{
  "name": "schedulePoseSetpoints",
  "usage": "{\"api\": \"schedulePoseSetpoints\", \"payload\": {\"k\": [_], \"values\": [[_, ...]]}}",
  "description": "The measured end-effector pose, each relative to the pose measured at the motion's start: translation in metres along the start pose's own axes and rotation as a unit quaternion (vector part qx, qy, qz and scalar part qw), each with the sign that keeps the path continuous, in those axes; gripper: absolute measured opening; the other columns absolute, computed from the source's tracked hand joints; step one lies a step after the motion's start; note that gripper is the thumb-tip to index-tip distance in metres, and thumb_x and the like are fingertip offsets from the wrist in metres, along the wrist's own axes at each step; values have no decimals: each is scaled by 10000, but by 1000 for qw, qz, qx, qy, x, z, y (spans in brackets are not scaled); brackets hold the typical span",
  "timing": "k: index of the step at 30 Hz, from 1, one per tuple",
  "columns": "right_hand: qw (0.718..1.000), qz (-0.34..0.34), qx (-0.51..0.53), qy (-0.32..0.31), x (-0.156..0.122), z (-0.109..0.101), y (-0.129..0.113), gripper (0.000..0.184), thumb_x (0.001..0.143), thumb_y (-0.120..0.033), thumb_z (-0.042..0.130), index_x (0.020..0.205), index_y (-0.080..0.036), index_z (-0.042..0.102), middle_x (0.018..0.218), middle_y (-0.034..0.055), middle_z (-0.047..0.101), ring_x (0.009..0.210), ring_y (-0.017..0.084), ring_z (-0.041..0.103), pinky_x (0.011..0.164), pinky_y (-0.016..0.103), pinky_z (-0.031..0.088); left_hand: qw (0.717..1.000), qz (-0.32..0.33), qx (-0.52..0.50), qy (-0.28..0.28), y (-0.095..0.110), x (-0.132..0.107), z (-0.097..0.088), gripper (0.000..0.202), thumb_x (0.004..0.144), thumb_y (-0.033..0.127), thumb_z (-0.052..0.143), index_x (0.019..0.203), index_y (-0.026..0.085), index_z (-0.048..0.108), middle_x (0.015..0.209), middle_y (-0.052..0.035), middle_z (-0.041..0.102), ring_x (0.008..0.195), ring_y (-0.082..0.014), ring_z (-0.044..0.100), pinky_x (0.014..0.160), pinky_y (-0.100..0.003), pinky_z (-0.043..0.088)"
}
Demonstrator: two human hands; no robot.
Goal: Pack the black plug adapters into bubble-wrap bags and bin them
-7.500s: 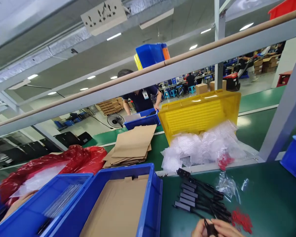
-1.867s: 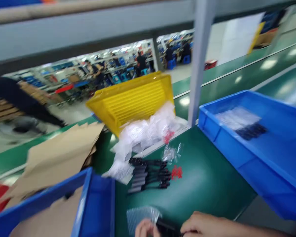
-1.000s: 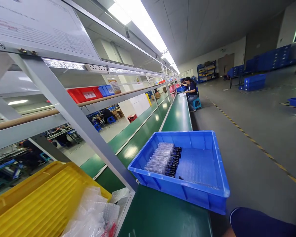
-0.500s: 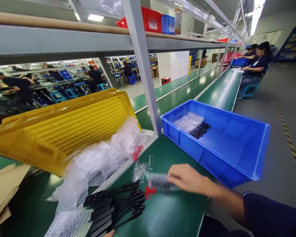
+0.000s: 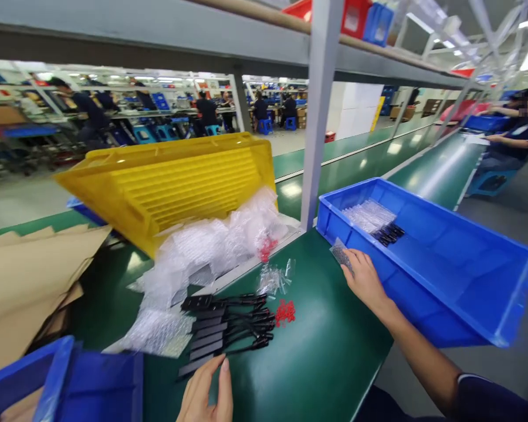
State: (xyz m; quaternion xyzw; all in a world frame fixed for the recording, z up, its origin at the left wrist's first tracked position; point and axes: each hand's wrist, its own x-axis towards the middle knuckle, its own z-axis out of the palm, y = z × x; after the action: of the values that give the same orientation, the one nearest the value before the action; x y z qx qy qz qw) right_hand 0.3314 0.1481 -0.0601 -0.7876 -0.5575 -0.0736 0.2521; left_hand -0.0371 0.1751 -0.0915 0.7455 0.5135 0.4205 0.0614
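In the head view, my right hand [image 5: 365, 278] is closed on a small clear bubble-wrap pouch [image 5: 338, 252], beside the near wall of the blue bin [image 5: 422, 281]. Whatever the pouch contains is too small to make out. My left hand [image 5: 207, 392] is low in the middle, thumb and index fingertips together at the cable end of the nearest flat black cabled device [image 5: 198, 367]. Several similar black devices [image 5: 206, 331] lie in a row beyond it, cables pointing right. Small red caps [image 5: 285, 313] and clear plastic sleeves [image 5: 273, 280] lie close to the cable ends.
Bubble-wrap bags [image 5: 202, 246] pile up against a tilted yellow crate [image 5: 193, 193]. Wrapped pieces [image 5: 369, 215] fill one corner of the blue bin. Brown cardboard [image 5: 30, 275] and another blue bin [image 5: 105, 381] are at left. A grey post [image 5: 319, 117] rises behind the bench.
My right hand has carried the pouch from beside the red caps to the blue bin's wall. More of my left hand shows now. The view has swung left.
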Motion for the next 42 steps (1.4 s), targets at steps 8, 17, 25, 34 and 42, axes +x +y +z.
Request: {"api": "schedulePoseSetpoints", "payload": {"k": [8, 17, 25, 34, 42], "values": [[903, -327, 225, -163, -43, 30, -130, 91, 943, -204, 504, 986, -186, 582, 965, 71, 645, 927, 209, 573, 847, 354, 490, 971, -194, -65, 122, 1, 1, -8, 217, 874, 334, 522, 906, 171, 662, 896, -67, 676, 838, -195, 634, 802, -318, 491], [901, -349, 98, -239, -57, 84, -212, 46, 862, -156, 611, 861, -112, 628, 957, 153, 580, 923, 290, 516, 771, 421, 486, 889, -357, -218, 189, -11, -3, -11, 304, 814, 444, 563, 888, 165, 658, 940, -85, 686, 884, -199, 635, 822, -332, 498], [905, -298, 213, -218, -46, 61, -198, 38, 923, -170, 570, 898, -168, 599, 950, 42, 641, 905, 160, 569, 820, 272, 486, 812, -451, -368, -41, 4, 1, -11, 578, 714, 670, 621, 617, 102, 658, 560, -91, 650, 452, -148, 589, 429, -235, 478], [795, -408, 415, -170, -57, 28, -171, 117, 960, -218, 517, 1001, -181, 620, 907, 60, 687, 835, 171, 629, 745, 287, 501, 627, -442, -641, 35, 24, 9, -7, 483, 670, 460, 801, 998, 121, 699, 999, -138, 732, 878, -215, 704, 720, -263, 578], [802, -254, 522, -140, -57, 34, -155, 139, 932, -135, 524, 974, -187, 646, 920, 60, 664, 857, 150, 631, 772, 263, 514, 631, -376, -675, -69, 31, -2, -2, 490, 606, 394, 859, 994, 158, 676, 875, -73, 719, 771, -216, 706, 615, -270, 587]]}}
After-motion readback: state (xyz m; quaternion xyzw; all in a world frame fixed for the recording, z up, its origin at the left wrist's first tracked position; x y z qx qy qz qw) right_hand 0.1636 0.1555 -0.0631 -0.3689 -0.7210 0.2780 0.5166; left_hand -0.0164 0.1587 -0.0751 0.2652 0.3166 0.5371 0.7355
